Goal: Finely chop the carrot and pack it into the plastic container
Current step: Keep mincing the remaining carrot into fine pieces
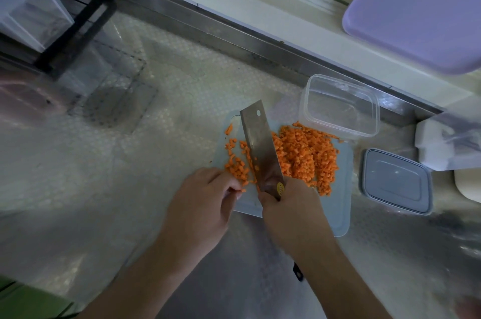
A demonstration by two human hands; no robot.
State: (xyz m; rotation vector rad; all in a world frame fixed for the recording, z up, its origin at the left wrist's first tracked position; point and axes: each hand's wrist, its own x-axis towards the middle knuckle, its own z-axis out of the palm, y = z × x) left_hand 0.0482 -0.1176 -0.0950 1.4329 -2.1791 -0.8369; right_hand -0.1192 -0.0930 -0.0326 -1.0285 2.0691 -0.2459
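Diced orange carrot point(304, 156) lies heaped on a pale translucent plastic cutting board point(338, 214), which sits on a textured steel countertop point(130, 162). Most of the pieces form a thick pile on the board's right half; a smaller scatter lies on the left half, on the other side of the blade.

A rectangular steel cleaver point(261, 146) stands between the two groups, its blade running away from the person, with a small hole near the far tip. The right hand point(291, 217) grips the cleaver's handle, fingers wrapped round it just behind a yellow emblem. The left hand point(205, 204) rests at the near left edge of the board, fingers curled and pinching at carrot pieces beside the blade; what exactly they hold is too blurred to tell.

Just beyond the board's far right corner stands a clear rectangular plastic container point(338, 106), holding no carrot. Its grey-rimmed lid point(395, 180) lies flat on the counter to the right of the board. A lilac plastic tray point(416, 11) leans at the upper right.
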